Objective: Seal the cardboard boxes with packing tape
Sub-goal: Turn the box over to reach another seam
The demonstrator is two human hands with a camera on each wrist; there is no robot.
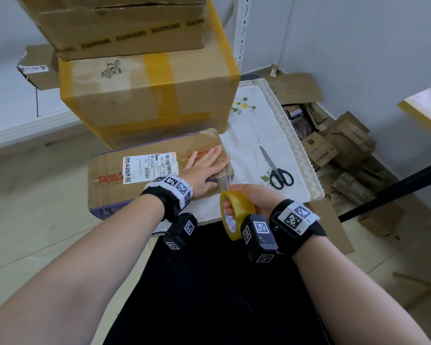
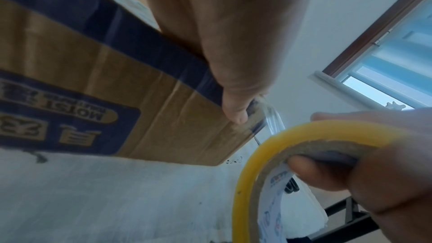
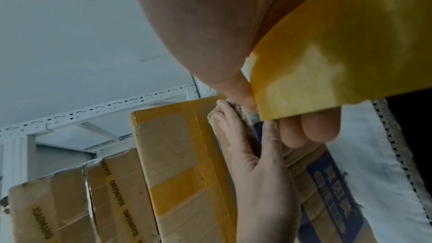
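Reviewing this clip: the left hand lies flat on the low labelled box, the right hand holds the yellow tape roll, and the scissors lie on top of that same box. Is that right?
Not quite. The scissors lie on the white embroidered cloth to the right of the box, not on it, as the head view shows. The rest stands: the left hand lies flat on the low labelled box, and the right hand holds the yellow tape roll.

The top stacked box (image 1: 125, 26) bears "XIAOMANG" upside down; the shipping label (image 1: 149, 168) on the flat box (image 1: 110, 180) shows "20" and "507".
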